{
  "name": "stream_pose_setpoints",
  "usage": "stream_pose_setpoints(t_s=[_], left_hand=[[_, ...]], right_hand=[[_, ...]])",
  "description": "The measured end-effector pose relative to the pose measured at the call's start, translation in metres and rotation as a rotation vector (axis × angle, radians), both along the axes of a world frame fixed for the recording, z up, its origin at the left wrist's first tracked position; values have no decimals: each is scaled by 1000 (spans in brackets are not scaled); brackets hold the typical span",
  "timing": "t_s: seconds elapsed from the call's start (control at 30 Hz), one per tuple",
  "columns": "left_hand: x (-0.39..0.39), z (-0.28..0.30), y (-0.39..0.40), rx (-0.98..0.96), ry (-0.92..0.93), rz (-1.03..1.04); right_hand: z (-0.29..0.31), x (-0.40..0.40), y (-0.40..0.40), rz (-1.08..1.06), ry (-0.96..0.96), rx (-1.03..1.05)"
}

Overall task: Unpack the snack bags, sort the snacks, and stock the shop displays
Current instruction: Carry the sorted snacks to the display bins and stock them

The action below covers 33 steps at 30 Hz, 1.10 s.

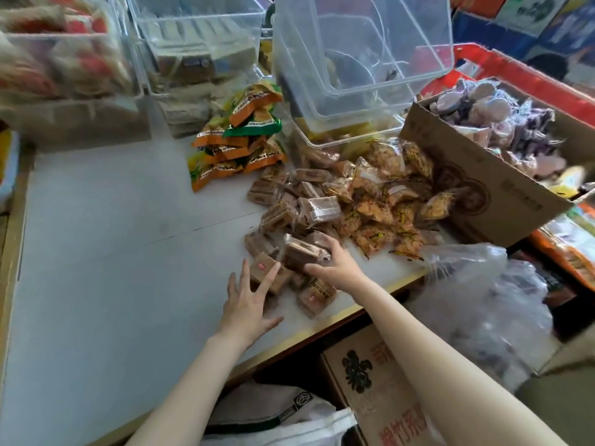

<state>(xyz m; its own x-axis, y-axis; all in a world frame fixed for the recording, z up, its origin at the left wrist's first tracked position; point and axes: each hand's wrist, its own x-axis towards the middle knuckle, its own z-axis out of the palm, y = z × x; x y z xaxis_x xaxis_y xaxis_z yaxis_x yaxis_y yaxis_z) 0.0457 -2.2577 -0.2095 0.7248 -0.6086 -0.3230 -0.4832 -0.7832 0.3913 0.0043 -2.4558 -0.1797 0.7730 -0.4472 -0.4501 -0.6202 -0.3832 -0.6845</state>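
**Brown snack packs under both our hands at the table's near edge**

We see our right hand (335,263) in the lower centre of the frame, fingers curled round a brown wrapped snack pack (301,252), lifted a little above the others. Our left hand (249,302) lies just left of it, fingers spread wide and straight, the fingertips touching another brown pack with a red label (263,272); it holds nothing.

Both packs belong to a loose heap of brown snack packs (309,207) that runs from the centre of the frame down to the near edge of the white table (96,252). Touching this heap on its right is a pile of clear packets with yellow-orange snacks (386,194). Above and left of the heap, a separate pile of orange and green packets (238,146) lies on the table.

At upper centre a clear plastic bin (360,59) stands tilted, resting on the snacks beneath it. To its left stands a second clear bin (196,43) of tan packs, and at far upper left a blurred bin (64,59) of red and white packs. At right, an open cardboard box (483,188) holds purple wrapped snacks (502,123). A crumpled clear plastic bag (476,284) hangs off the table edge at lower right.
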Motion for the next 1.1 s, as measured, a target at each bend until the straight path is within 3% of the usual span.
stream_pose_setpoints(t_s=[0.1,0.17,0.3,0.37,0.57,0.7,0.77,0.93,1.1], left_hand=[[-3,-2,-15,-141,39,111],[1,-2,-20,-257,115,300],[17,-7,-23,-244,274,729],[22,-9,-28,-304,363,828],[26,-3,-36,-531,571,1099],[24,0,-34,-561,658,1101],[25,1,-28,-589,665,1063],[30,6,-13,-527,583,878],[30,4,-10,-534,548,852]], right_hand=[[5,-8,-20,11,19,-203],[4,-2,-25,164,91,-296],[-10,14,-2,501,154,-249],[-20,18,12,596,203,-333],[-26,30,7,488,114,-359],[-25,24,-9,271,-156,-248],[-22,22,-14,204,-197,-208],[-12,33,-26,328,25,-149],[-11,42,-29,381,166,-148]])
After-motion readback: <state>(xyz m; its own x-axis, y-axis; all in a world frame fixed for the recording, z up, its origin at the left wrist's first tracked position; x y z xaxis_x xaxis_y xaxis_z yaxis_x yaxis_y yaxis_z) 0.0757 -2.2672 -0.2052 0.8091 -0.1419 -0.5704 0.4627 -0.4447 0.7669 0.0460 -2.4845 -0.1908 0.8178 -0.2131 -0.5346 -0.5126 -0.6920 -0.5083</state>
